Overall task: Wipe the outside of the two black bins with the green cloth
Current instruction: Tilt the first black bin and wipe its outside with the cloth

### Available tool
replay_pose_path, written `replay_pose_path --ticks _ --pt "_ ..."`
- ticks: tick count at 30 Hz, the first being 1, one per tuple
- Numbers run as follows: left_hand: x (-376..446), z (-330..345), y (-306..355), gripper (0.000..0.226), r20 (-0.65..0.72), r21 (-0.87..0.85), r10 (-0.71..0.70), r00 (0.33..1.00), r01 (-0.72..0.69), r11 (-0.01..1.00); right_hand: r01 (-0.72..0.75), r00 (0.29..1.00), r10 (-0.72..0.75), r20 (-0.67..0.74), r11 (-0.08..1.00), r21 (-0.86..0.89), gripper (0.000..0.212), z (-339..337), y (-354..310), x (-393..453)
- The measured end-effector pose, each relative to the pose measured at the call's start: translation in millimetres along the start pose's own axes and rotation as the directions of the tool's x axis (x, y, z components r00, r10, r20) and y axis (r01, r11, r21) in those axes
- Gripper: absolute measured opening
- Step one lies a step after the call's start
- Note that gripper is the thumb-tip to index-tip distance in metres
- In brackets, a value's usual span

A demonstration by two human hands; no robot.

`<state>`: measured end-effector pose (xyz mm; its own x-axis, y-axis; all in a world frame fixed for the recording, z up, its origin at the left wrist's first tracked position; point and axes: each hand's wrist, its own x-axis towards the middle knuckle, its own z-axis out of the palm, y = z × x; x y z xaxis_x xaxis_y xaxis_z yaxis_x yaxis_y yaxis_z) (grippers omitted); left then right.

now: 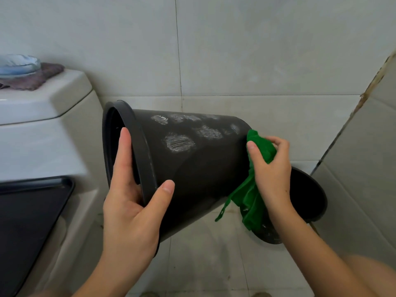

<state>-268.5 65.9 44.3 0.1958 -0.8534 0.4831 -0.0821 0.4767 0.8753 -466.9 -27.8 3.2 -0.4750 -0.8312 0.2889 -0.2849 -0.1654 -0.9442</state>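
Observation:
A black bin (205,163) is held on its side in the air, its open mouth facing left and whitish smears along its upper wall. My left hand (130,202) grips its rim, fingers inside and thumb on the outer wall. My right hand (271,168) holds the bunched green cloth (250,189) against the bin's base end, with part of the cloth hanging down. A second black bin (308,196) stands on the floor behind my right hand, partly hidden by hand and cloth.
A white toilet cistern (42,103) fills the left side, with a purple cloth (36,78) and a pale blue object (19,65) on its lid. Below it lies a black toilet lid (30,215). Tiled walls close in behind and on the right (364,168).

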Motion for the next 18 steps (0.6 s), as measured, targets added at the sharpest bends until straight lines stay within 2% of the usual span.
replay_pose_path --ticks 2,5,8,11,14,18 --pt "0 0 0 0.085 0.005 0.006 0.005 1.0 -0.005 1.0 -0.052 0.999 0.051 0.018 0.998 0.036 0.039 -3 1 5" --pt "2 -3 -2 0.085 0.001 0.009 -0.001 1.0 0.001 1.0 -0.053 0.998 0.051 0.025 0.996 0.076 0.027 -6 2 9" --pt "3 -5 -4 0.086 -0.014 0.028 -0.029 0.999 0.029 0.999 -0.061 0.997 0.067 -0.036 0.988 0.139 0.016 -6 4 7" --pt "6 -7 -7 0.086 -0.005 0.043 -0.041 0.999 0.041 0.998 -0.086 0.992 0.099 -0.075 0.983 0.16 0.013 -6 9 1" --pt "16 -10 -6 0.066 -0.052 0.047 -0.055 0.997 0.058 0.997 -0.119 0.985 0.14 -0.105 0.976 0.18 0.018 -6 12 -5" --pt "33 -15 -8 0.02 -0.254 0.003 -0.167 0.953 0.174 0.985 -0.107 0.986 0.122 -0.111 0.985 0.137 0.024 -6 12 -10"
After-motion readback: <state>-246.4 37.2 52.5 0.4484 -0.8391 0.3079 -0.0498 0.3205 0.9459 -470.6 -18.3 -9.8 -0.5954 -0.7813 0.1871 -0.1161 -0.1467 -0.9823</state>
